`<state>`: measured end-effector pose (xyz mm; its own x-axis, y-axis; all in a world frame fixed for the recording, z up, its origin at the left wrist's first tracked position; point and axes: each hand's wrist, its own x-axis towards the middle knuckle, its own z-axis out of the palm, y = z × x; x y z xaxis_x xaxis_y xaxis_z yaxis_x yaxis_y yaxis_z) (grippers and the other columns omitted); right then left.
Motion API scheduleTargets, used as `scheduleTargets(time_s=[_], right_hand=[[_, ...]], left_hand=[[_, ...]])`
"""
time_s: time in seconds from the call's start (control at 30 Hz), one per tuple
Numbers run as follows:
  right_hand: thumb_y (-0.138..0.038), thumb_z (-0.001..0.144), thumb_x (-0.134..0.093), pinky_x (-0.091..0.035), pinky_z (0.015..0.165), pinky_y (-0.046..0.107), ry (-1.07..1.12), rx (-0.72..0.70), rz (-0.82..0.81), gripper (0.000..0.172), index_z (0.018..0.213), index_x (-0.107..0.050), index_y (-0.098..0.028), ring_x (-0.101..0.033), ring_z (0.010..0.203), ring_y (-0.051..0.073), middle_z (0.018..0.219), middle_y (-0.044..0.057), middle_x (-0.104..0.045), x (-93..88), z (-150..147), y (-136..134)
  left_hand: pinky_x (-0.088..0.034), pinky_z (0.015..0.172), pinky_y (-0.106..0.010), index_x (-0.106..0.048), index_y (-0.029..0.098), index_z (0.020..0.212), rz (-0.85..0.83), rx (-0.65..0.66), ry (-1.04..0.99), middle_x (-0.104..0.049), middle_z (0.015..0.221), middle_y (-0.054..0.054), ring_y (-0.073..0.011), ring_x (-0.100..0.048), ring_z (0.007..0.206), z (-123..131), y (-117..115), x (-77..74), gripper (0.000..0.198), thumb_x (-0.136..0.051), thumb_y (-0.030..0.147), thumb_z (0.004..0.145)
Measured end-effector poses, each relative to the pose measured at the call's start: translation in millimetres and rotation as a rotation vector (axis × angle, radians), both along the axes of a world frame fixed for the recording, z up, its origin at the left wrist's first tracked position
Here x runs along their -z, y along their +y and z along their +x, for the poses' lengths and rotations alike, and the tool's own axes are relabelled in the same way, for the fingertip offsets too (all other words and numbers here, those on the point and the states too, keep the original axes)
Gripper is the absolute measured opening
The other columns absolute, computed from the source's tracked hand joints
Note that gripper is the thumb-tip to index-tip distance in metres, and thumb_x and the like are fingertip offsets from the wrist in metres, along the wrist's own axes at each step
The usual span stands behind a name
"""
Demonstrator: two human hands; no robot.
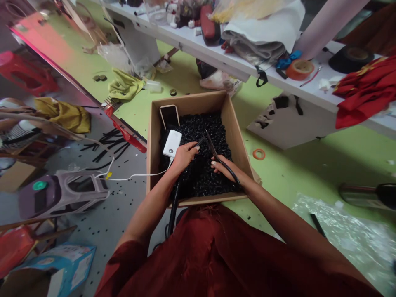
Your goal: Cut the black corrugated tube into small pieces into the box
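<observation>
A cardboard box (pixel 238 138) holds a heap of small black pieces (pixel 202 181). My right hand (pixel 223 167) is closed on black-handled scissors (pixel 212 144), their blades parted and pointing up over the heap. My left hand (pixel 186 154) pinches a thin black strip (pixel 200 142) close to the blades. A black ribbed tube (pixel 175 202) passes over the box's near edge below the left wrist. Left of that hand, a white power bank (pixel 172 143) with a white cable rests on the pieces. Behind it a phone (pixel 170 117) leans in the box's far left corner.
A cluttered white table (pixel 244 68) runs across the back, with an orange tape roll (pixel 299 69) and red cloth (pixel 365 90). A grey-purple stool (pixel 55 194) stands left. Plastic wrap (pixel 349 235) lies right. At the far left, part of a person (pixel 21 134) shows.
</observation>
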<state>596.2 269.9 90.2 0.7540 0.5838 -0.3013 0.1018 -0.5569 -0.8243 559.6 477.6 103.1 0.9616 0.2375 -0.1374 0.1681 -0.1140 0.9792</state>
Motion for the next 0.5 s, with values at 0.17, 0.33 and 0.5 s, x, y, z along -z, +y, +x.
scheduleTargets(time_s=[0.17, 0.33, 0.5], right_hand=[[-0.056, 0.088, -0.047, -0.051, 0.075, 0.031, -0.023, -0.003, -0.040, 0.046, 0.118, -0.050, -0.021, -0.064, 0.078, 0.017, 0.096, 0.005, -0.067, -1.3, 0, 1], [-0.053, 0.089, -0.046, -0.049, 0.080, 0.034, -0.078, -0.022, -0.089, 0.046, 0.120, -0.050, -0.019, -0.064, 0.083, 0.019, 0.102, 0.008, -0.066, -14.1, -5, 3], [-0.052, 0.089, -0.047, -0.047, 0.087, 0.039, -0.156, -0.060, -0.171, 0.045, 0.120, -0.051, -0.020, -0.062, 0.101, 0.025, 0.114, 0.011, -0.065, -21.4, -5, 8]], left_hand=[[-0.035, 0.049, -0.021, -0.065, 0.011, 0.116, 0.038, 0.032, 0.024, -0.061, 0.069, 0.000, -0.0060, -0.041, 0.048, 0, -3, 0.4, 0.044, -0.054, 0.035, 0.081], [-0.036, 0.051, -0.020, -0.065, 0.012, 0.117, 0.071, 0.069, -0.004, -0.062, 0.069, -0.001, -0.0067, -0.042, 0.050, -1, -4, 2.0, 0.046, -0.053, 0.038, 0.081], [-0.037, 0.052, -0.020, -0.065, 0.013, 0.119, 0.119, 0.103, -0.020, -0.064, 0.073, -0.001, -0.0071, -0.043, 0.051, -4, -1, 1.2, 0.046, -0.053, 0.038, 0.082]])
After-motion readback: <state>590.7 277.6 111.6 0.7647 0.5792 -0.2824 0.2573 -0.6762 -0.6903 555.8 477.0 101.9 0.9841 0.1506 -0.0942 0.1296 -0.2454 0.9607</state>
